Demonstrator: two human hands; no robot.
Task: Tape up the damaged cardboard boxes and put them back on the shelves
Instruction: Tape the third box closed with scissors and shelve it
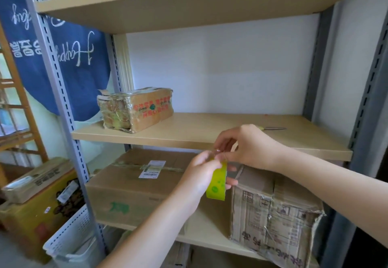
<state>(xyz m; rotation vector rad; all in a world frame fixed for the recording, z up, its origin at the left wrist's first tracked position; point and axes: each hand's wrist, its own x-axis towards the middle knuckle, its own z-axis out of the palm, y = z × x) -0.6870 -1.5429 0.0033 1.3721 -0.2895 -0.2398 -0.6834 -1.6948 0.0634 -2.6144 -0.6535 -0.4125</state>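
Note:
My left hand (pixel 202 171) grips a yellow-green roll of clear tape (pixel 217 183) in front of the shelf unit. My right hand (pixel 245 145) pinches at the top of the roll, where the tape's end seems to be. Below the hands, on the lower shelf, stand a large brown box with a white label (pixel 134 183) and a crumpled, torn box (pixel 275 211) at the right. A small box wrapped in clear tape (pixel 136 109) sits at the left of the middle shelf (pixel 210 131).
A thin metal tool with a yellow handle (pixel 273 128) lies on the middle shelf behind my right hand. A white slatted basket (pixel 69 238) and a yellow carton (pixel 35 209) with another box on top stand on the floor at left. Grey slotted uprights frame the shelves.

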